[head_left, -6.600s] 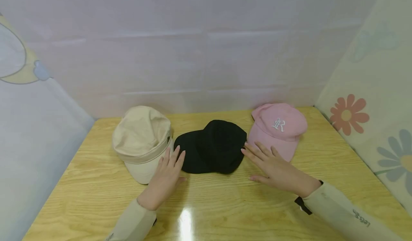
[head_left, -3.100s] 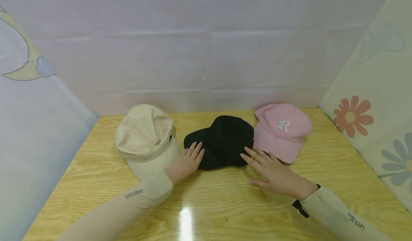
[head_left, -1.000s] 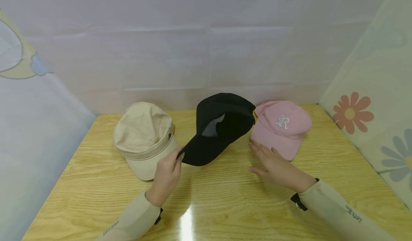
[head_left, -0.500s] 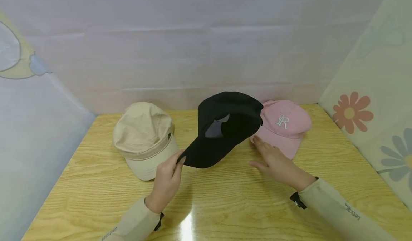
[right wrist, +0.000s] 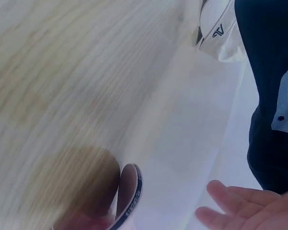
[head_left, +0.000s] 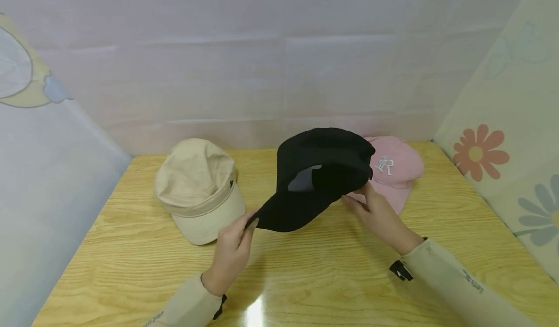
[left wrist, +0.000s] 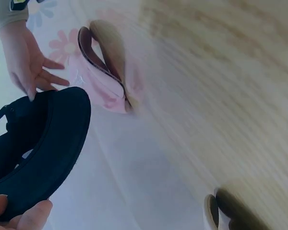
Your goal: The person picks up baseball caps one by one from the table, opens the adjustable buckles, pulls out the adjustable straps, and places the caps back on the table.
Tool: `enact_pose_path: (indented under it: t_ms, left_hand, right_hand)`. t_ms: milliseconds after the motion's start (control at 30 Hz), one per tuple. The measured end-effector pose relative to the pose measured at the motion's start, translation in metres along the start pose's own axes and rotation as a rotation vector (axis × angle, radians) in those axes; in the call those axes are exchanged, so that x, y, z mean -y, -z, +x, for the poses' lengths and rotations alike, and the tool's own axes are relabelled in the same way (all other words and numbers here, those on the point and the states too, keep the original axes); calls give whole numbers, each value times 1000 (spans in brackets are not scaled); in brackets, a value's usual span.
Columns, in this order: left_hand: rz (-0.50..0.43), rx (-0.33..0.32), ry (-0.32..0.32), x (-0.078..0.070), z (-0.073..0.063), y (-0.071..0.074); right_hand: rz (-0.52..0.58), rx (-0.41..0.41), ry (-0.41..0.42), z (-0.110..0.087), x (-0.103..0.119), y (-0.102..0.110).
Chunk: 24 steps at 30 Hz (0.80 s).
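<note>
One black cap (head_left: 323, 145) tilts in the air above the bench (head_left: 314, 278), its hollow underside showing, while the left hand (head_left: 230, 253) pinches the edge of its brim (head_left: 286, 216). The right hand (head_left: 380, 220), fingers fairly straight and parted, is at the back of that cap; whether it touches, I can't tell from here. A beige cap (head_left: 194, 176) rests on the bench at left, a partly hidden pink cap (head_left: 402, 158) at right.

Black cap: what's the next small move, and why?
I'd probably curl the right hand onto the rear of the black cap: the right wrist view shows that hand's fingers extended, not gripping, while the left hand alone pinches the brim.
</note>
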<state>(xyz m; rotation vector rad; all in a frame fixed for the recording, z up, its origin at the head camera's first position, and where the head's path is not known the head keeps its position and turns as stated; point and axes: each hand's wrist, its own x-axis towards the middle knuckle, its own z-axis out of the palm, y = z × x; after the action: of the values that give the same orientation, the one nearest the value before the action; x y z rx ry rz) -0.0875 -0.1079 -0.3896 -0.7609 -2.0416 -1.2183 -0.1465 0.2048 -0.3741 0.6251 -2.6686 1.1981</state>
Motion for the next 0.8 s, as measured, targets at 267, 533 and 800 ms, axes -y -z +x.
enact_pose_path:
  t_ms: [267, 533, 800]
  left_hand:
    - [-58, 7, -29, -1, -5, -4]
    - [-139, 77, -16, 0, -11, -9]
    - [-10, 120, 27, 1, -15, -16]
  right_hand:
    - [-19, -177, 55, 1, 2, -2]
    - [15, -349, 97, 0, 6, -1]
    - [-16, -480, 170, 2, 7, 2]
